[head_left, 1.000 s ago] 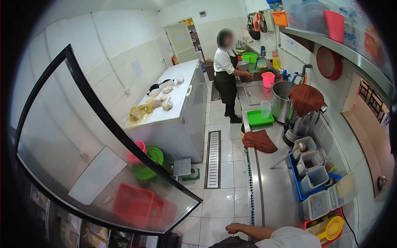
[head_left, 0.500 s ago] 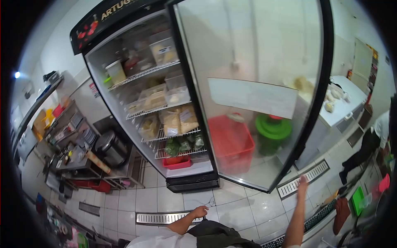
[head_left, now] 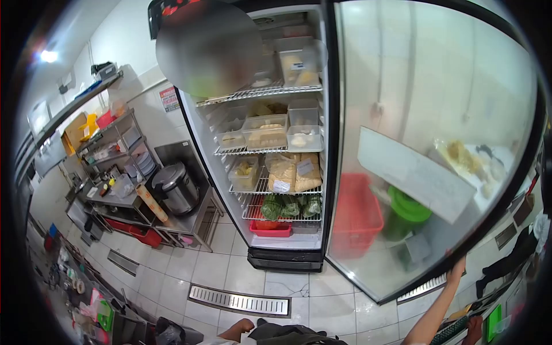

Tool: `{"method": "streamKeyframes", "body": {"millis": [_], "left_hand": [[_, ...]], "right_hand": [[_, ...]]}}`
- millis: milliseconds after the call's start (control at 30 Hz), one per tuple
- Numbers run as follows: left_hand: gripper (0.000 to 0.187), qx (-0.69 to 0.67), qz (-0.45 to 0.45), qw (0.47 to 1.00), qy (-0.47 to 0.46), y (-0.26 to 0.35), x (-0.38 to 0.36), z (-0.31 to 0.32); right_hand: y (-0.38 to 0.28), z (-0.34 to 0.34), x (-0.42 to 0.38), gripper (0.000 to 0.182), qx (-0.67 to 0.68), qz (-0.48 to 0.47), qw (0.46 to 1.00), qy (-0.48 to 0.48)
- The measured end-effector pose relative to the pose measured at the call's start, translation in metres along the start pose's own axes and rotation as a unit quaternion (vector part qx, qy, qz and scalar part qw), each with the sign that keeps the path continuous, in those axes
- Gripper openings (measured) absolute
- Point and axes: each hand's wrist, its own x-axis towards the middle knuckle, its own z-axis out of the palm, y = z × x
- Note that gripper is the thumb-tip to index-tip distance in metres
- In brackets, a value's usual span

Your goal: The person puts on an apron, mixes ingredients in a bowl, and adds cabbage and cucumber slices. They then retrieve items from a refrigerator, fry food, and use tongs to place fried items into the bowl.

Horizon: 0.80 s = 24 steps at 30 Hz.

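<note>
An upright fridge (head_left: 284, 259) stands open in front of me, its shelves holding plastic tubs (head_left: 265, 133), bags of pale food (head_left: 282, 174) and wrapped greens (head_left: 272, 207). Below them lies a pink tray (head_left: 270, 229). My right hand (head_left: 458, 268) is at the lower outer edge of the glass door (head_left: 425, 75); how its fingers lie there is too small to tell. Low in front of my body is my left hand (head_left: 244, 326), its fingers curled, with no object visible in it.
Behind the glass are a red bin (head_left: 357, 215) and a green lidded bin (head_left: 407, 214). A steel pot (head_left: 177, 190) stands on a metal table at the left. A person in dark trousers (head_left: 509, 257) is at the far right. Floor drains (head_left: 238, 301) cross the tiles.
The view has turned and the fridge fills more of it. The door appears wider open, with my right hand now at its edge. My left hand has drawn lower and closer to my body.
</note>
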Motion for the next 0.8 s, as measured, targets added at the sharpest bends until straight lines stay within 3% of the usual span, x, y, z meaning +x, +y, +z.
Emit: {"method": "streamKeyframes", "body": {"millis": [33, 67, 100, 133, 167, 200, 233, 267, 300, 333, 367, 400, 467, 567, 600, 667, 700, 767, 800], "left_hand": [[0.023, -0.003, 0.003, 1.000, 0.011, -0.005, 0.003, 0.005], [0.020, -0.176, -0.120, 0.973, 0.092, -0.006, 0.007, 0.013], [0.018, -0.345, -0.232, 0.894, 0.164, -0.005, 0.015, 0.020], [0.021, -0.554, -0.377, 0.732, 0.121, -0.012, 0.028, 0.006], [0.025, -0.569, -0.381, 0.705, 0.184, -0.020, 0.035, -0.009], [0.030, -0.580, -0.380, 0.677, 0.246, -0.027, 0.042, -0.028], [0.036, -0.587, -0.373, 0.650, 0.306, -0.034, 0.051, -0.048], [0.034, -0.558, -0.293, 0.705, 0.326, -0.044, 0.050, -0.079], [0.034, -0.439, -0.248, 0.801, 0.323, -0.056, 0.052, -0.110], [0.035, -0.468, -0.133, 0.784, 0.386, -0.062, 0.051, -0.128], [0.036, -0.524, -0.089, 0.737, 0.417, -0.066, 0.058, -0.155], [0.036, -0.618, -0.013, 0.677, 0.400, -0.058, 0.049, -0.191], [0.036, -0.634, 0.102, 0.671, 0.371, -0.031, -0.020, -0.283], [0.040, -0.660, 0.257, 0.611, 0.353, -0.011, -0.083, -0.316], [0.040, -0.662, 0.250, 0.597, 0.380, -0.006, -0.107, -0.313], [0.039, -0.538, 0.219, 0.618, 0.530, -0.012, -0.152, -0.309], [0.039, -0.529, 0.211, 0.613, 0.547, -0.033, -0.155, -0.297], [0.047, -0.576, 0.239, 0.478, 0.619, -0.093, -0.146, -0.267], [0.053, -0.620, 0.126, 0.502, 0.590, -0.120, -0.164, -0.268]], "right_hand": [[-0.008, -0.006, -0.033, 0.016, 0.028, 0.048, 0.998, -0.018], [-0.004, -0.025, -0.061, 0.020, 0.070, 0.095, 0.993, -0.030], [0.009, -0.044, -0.090, 0.029, 0.062, 0.106, 0.991, -0.045], [0.026, -0.044, -0.124, 0.028, 0.062, 0.162, 0.980, 0.101], [0.054, -0.078, -0.134, 0.031, 0.083, 0.155, 0.929, -0.325], [0.106, -0.119, -0.164, 0.033, -0.033, 0.218, 0.929, -0.299], [0.124, -0.105, -0.206, 0.034, -0.157, 0.308, 0.906, -0.242], [0.145, -0.077, -0.242, 0.034, -0.249, 0.392, 0.854, -0.234], [0.171, -0.047, -0.275, 0.035, -0.324, 0.462, 0.784, -0.259], [0.198, -0.019, -0.307, 0.036, -0.380, 0.505, 0.712, -0.305], [0.222, 0.011, -0.334, 0.037, -0.419, 0.522, 0.652, -0.356], [0.245, 0.042, -0.359, 0.039, -0.450, 0.523, 0.596, -0.410], [0.283, 0.101, -0.402, 0.042, -0.497, 0.476, 0.505, -0.521], [0.323, 0.194, -0.457, 0.046, -0.525, 0.340, 0.404, -0.667], [0.332, 0.226, -0.473, 0.048, -0.525, 0.291, 0.380, -0.704], [0.345, 0.286, -0.502, 0.052, -0.523, 0.201, 0.342, -0.755], [0.353, 0.314, -0.511, 0.054, -0.521, 0.171, 0.329, -0.769], [0.373, 0.366, -0.529, 0.057, -0.523, 0.156, 0.311, -0.778], [0.418, 0.367, -0.525, 0.055, -0.533, 0.249, 0.321, -0.742]]}}
